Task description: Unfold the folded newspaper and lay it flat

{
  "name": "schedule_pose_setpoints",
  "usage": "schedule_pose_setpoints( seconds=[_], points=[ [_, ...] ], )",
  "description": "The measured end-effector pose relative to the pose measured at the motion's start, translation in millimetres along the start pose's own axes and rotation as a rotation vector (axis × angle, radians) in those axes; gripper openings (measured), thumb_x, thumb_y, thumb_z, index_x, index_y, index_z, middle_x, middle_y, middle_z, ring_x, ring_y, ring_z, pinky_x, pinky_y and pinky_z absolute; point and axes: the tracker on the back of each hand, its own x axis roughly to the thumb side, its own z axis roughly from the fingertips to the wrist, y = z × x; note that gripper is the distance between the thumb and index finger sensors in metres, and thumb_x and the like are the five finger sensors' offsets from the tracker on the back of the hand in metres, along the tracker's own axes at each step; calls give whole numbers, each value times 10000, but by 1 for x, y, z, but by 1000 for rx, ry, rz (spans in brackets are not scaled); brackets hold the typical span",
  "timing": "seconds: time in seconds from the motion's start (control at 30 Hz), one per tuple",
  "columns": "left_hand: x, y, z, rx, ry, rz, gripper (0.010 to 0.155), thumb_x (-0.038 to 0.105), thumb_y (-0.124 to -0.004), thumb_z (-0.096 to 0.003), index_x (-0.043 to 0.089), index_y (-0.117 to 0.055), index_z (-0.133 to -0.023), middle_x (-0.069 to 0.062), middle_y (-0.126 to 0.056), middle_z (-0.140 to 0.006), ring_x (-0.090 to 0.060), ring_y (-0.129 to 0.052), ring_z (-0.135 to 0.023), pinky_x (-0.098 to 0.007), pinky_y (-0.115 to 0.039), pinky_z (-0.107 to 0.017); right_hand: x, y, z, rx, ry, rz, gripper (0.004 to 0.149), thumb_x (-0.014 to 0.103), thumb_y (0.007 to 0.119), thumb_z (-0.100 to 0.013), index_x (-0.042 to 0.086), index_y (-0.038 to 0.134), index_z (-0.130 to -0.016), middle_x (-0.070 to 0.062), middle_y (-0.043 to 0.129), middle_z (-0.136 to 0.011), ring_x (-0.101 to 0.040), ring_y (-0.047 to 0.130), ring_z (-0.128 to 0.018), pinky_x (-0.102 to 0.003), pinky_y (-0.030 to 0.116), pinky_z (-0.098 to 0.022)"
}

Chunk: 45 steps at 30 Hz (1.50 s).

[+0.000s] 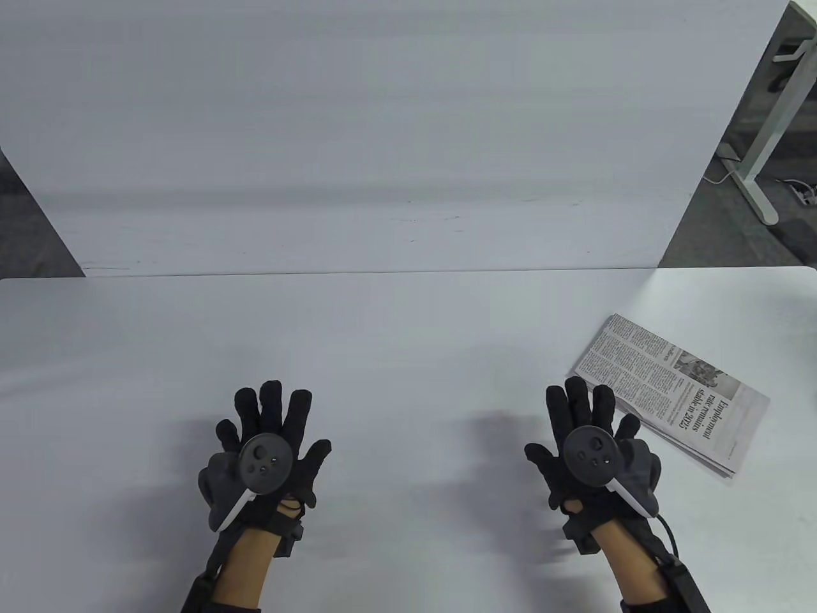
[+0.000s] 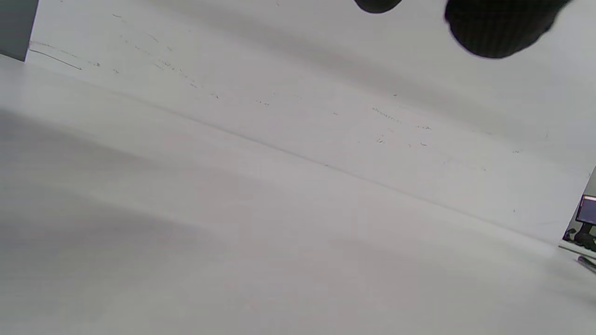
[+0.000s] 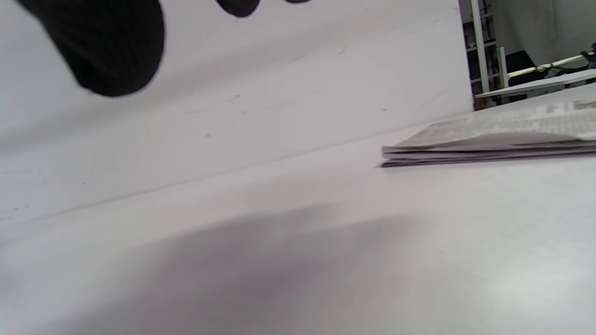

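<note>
1. We see an office or lab: a plain white desk backed by a white partition board
2. Beyond, another desk's white leg, floor cables, a monitor

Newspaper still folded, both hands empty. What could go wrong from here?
1. The folded grey-printed newspaper lies skewed near the white table's right edge; opening it outward may leave pages hanging off.
2. The right wrist view shows several loose layers stacked; the right hand might pinch only the top sheet and unfold partway.
3. The left hand is well away from the paper; with nothing pinning it, the stack may slide on the smooth top.
</note>
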Motion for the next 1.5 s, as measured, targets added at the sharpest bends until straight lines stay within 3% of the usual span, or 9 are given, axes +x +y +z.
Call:
schedule_pose_setpoints(
  seconds=[0.2, 0.4, 0.57, 0.73, 0.87, 1.0, 1.2, 1.3, 1.5],
  points=[
    [5, 6, 2, 0, -18, 15, 733, 573, -726, -471, 416, -374, -1094, -74, -145, -1198, -436, -52, -1106, -755, -161, -732, -30, -18, -9, -3, 78, 38, 905, 527, 891, -379, 302, 364, -1079, -122, 272, -1199, -563, 231, -1053, -832, 288, -628],
    [6, 4, 1, -44, -23, 6, 737, 566, -738, -473, 409, -380, -1097, -82, -153, -1199, -453, -67, -1107, -759, -166, -728, -91, -50, -20, 8, 246, -48, 928, 479, 932, -372, 258, 376, -1082, -145, 320, -1201, -574, 282, -1060, -835, 322, -635],
    [7, 7, 3, -50, -30, 34, 730, 557, -742, -475, 408, -391, -1096, -87, -164, -1200, -462, -84, -1109, -759, -172, -730, -156, -46, -28, 125, 303, -72, 902, 406, 928, -388, 252, 360, -1072, -168, 358, -1183, -562, 352, -1052, -806, 397, -643],
    [7, 6, 3, -65, -24, 15, 720, 546, -753, -474, 418, -408, -1093, -89, -175, -1200, -466, -93, -1110, -759, -175, -730, -199, -30, -22, 230, 375, -71, 896, 388, 943, -388, 267, 375, -1070, -182, 368, -1180, -575, 337, -1041, -808, 395, -638],
    [7, 2, 2, -78, -25, 22, 717, 543, -752, -474, 414, -415, -1093, -92, -182, -1200, -469, -103, -1109, -759, -183, -730, -221, -19, -21, 231, 418, -55, 893, 405, 934, -392, 255, 375, -1072, -177, 353, -1179, -572, 344, -1041, -804, 389, -640],
    [7, -3, 1, -104, -22, 15, 714, 540, -750, -475, 413, -414, -1092, -96, -185, -1199, -473, -111, -1108, -758, -191, -729, -231, -8, -21, 262, 475, -14, 848, 411, 907, -395, 194, 429, -1061, -212, 472, -1148, -552, 433, -1031, -791, 434, -636],
    [12, -1, 3, -97, -35, -3, 719, 539, -754, -474, 410, -411, -1092, -97, -183, -1197, -476, -122, -1109, -757, -198, -731, -216, -11, -25, 99, 461, 166, 654, 382, 927, -373, 203, 744, -975, -190, 718, -1087, -556, 736, -932, -776, 567, -617],
    [14, 1, 4, -88, -44, 1, 717, 540, -752, -474, 406, -416, -1093, -98, -190, -1197, -478, -131, -1110, -757, -206, -731, -207, -10, -25, 67, 442, 242, 587, 363, 926, -373, 204, 818, -927, -188, 813, -1035, -553, 856, -869, -777, 602, -608],
    [9, -5, 1, -120, -31, 30, 713, 539, -749, -476, 401, -421, -1094, -105, -201, -1197, -483, -145, -1110, -757, -215, -730, -191, -13, -23, -50, 454, 353, 436, 331, 926, -395, 211, 939, -814, -133, 1025, -855, -449, 1060, -708, -676, 760, -583]
  ],
)
